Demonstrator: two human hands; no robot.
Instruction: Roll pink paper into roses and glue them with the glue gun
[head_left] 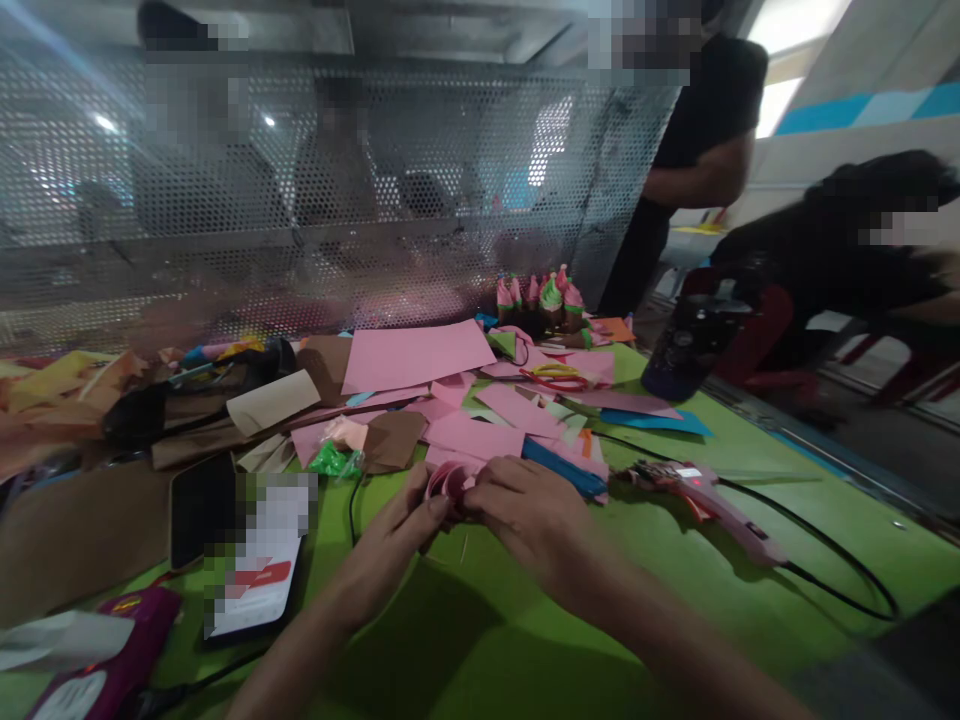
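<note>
Both hands meet over the green table [420, 640], around a pink curled paper strip [448, 478]. My left hand [401, 525] grips the coil from the left, thumb against its near side. From the right, my right hand [529, 510] has its fingers closed on the strip's other edge; the fingertips partly hide it. Just beyond the coil lie pink paper sheets [472, 437] and a blue rolled piece [562, 467]. To the right rests a pink hot glue gun [705, 500] with a small red light and a black cord.
A smartphone [262, 580] and a dark phone [202, 510] lie left, near a purple device [120, 650]. Scissors [555, 378], paper scraps and small paper cones [551, 295] sit farther back. A dark tumbler [690, 340] stands right. Behind is a perforated metal screen [420, 210]; people are nearby.
</note>
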